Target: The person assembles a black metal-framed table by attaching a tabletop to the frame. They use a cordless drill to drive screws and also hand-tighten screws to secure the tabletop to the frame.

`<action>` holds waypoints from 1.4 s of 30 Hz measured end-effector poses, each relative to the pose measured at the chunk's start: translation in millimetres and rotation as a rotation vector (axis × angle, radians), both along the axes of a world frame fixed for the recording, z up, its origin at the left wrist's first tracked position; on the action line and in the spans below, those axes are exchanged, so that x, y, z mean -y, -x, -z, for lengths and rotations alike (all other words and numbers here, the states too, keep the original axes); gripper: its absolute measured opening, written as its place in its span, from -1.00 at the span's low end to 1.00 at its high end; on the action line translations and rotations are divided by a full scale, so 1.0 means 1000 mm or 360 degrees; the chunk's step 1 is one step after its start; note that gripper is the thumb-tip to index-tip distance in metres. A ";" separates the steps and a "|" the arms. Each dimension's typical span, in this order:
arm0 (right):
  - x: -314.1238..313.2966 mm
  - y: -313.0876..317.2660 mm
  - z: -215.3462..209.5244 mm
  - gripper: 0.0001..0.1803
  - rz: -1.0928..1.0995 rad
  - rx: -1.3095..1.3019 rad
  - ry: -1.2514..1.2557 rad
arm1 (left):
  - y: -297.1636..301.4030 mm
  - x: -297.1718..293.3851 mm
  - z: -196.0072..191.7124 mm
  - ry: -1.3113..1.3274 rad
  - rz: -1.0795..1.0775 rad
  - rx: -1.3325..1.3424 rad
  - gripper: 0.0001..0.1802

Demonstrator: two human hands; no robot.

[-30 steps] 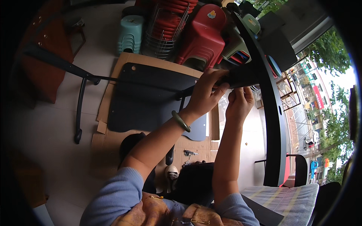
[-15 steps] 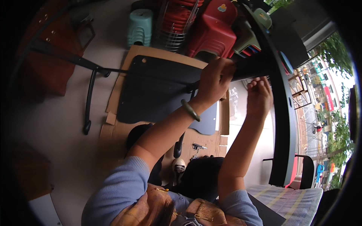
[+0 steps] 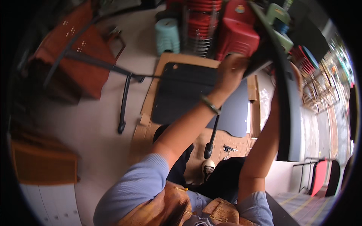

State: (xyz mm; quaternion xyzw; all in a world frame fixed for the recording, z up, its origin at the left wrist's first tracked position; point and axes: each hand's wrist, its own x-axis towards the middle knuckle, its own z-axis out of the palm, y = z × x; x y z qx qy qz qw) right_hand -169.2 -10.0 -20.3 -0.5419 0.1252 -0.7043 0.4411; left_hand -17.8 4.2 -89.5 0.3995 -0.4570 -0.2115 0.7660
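A long black metal bar stands up at the right, with a thick black post joined to it. My left hand, a green bangle at its wrist, is closed round the post and blurred by motion. Behind the bar passes my right forearm; only a strip of my right hand shows along the bar's outer edge, its fingers hidden or smeared. Below my arms a dark tabletop board lies on flattened cardboard. Thin black legs of the frame reach out to the left.
A small dark tool lies on the cardboard near my shoe. Red stools and teal stools are stacked at the back. A reddish-brown cabinet stands at the far left, with a chair with a red part at the lower right.
The view has swung, shifting the scene rightward in the picture. My right hand has gone from beside the post's joint to behind the bar. My left hand keeps its hold on the post.
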 end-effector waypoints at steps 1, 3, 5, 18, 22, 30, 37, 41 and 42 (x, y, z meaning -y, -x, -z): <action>0.000 -0.006 -0.001 -0.75 -0.0012 0.0092 -0.0104 | -0.005 -0.002 0.000 0.0043 -0.0012 -0.0021 -0.84; -0.007 -0.019 -0.014 -0.78 -0.0105 0.0389 -0.0133 | -0.003 -0.011 -0.011 0.0080 -0.0040 0.0036 -0.84; -0.008 -0.020 -0.023 -0.80 -0.0065 0.0566 -0.0231 | 0.003 -0.023 -0.025 -0.0054 0.0048 0.0145 -0.83; -0.012 -0.040 -0.039 -0.85 -0.0096 0.0627 -0.0277 | 0.012 -0.041 -0.095 0.0218 0.0295 0.0323 -0.55; -0.024 -0.041 -0.042 -0.86 -0.0013 0.0634 -0.0252 | 0.016 -0.050 -0.101 0.0275 0.0372 0.0366 -0.54; -0.017 -0.043 -0.039 -0.87 -0.0057 0.0534 -0.0168 | 0.011 -0.051 -0.103 0.0112 0.0223 0.0433 -0.62; -0.019 -0.050 -0.036 -0.87 -0.0115 0.0576 -0.0164 | 0.003 -0.046 -0.109 0.0096 0.0058 0.0555 -0.60; -0.012 -0.058 -0.025 -0.84 -0.0087 0.0532 0.0037 | 0.002 -0.052 -0.109 0.0211 -0.0140 0.0764 -0.75; -0.010 -0.058 -0.023 -0.79 -0.0090 0.0545 0.0073 | 0.002 -0.052 -0.108 0.0217 -0.0176 0.0748 -0.77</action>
